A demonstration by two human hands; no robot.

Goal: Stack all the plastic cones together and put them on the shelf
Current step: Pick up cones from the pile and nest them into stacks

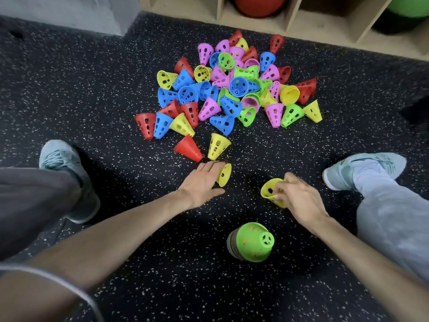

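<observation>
A: What is held in the shelf [290, 24]?
B: A red ball [260, 5] and a green ball [411, 6] are seen in separate compartments.

A: And the cones?
B: One yellow cone [224, 175] is grasped by the left hand [202, 182], another yellow cone [269, 190] by the right hand [299, 197]; the pile [232, 89] is left on the floor [92, 101] beside a green stack [251, 242].

Speckled black floor [92, 94]: loose cone pile [232, 87], green-topped stack [251, 242], two shoes [60, 156].
</observation>
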